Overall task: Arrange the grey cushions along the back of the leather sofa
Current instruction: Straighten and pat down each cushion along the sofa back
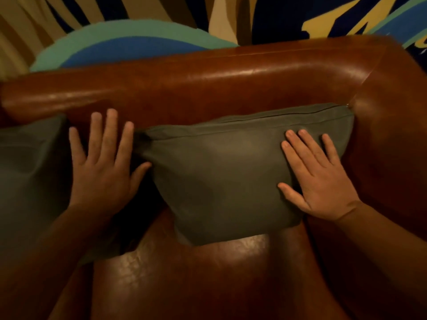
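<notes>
Right hand point(318, 179) lies flat, fingers spread, on grey cushion point(219, 176) leaning against sofa point(208, 84) back by the armrest. Left hand point(104, 165) open, holding nothing, between it and second cushion point(30, 167).

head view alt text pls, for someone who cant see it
Two open hands, left and right, pat a grey cushion against the back of a brown leather sofa; a second grey cushion sits further left.
</notes>
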Tool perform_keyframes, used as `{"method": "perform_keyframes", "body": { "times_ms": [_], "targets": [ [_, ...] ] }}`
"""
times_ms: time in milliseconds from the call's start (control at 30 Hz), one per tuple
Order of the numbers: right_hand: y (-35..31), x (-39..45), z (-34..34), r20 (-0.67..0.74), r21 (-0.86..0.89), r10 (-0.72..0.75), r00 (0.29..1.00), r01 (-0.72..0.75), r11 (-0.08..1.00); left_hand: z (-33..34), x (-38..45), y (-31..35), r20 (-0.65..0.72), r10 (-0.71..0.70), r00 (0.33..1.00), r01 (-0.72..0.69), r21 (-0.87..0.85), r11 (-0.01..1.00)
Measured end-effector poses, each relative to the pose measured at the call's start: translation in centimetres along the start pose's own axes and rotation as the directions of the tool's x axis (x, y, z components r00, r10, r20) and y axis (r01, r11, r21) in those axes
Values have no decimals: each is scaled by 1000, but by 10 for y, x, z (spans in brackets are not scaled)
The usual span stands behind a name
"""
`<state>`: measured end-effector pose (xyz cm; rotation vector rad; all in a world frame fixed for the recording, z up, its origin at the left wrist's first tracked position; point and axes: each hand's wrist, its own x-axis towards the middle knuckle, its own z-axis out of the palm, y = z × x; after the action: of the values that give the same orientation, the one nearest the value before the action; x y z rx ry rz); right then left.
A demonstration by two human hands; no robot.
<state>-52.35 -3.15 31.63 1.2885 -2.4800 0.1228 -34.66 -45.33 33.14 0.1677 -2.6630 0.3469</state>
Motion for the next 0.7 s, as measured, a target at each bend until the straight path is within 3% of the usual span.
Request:
{"method": "perform_keyframes", "body": {
  "times_ms": [67,133,200,300,400,533,700],
  "targets": [
    [-17,3,-4,-48,53,61,997,-58,997,-12,-7,28,-67,-84,994,75,-128,989],
    [-43,13,-6,-106,93,85,991,-76,993,-25,-13,81,-126,104,987,-135,-265,955],
    [-65,24,-4,-136,116,51,989,-35,993,-32,-20,137,-146,355,924,-384,-344,857],
    [-69,31,-1,-91,64,-4,996,10,998,-21,-26,168,-65,575,815,-568,-282,773],
    [-57,34,2,-61,34,19,998,-17,999,-1,-19,154,-20,626,780,-618,-185,764],
    [-52,47,5,-60,54,20,998,-17,998,15,-7,134,-36,631,775,-627,-167,761],
    [-36,36,6,-45,21,-14,999,15,1000,17,-6,116,41,660,750,-653,-113,749]
  ]
}}
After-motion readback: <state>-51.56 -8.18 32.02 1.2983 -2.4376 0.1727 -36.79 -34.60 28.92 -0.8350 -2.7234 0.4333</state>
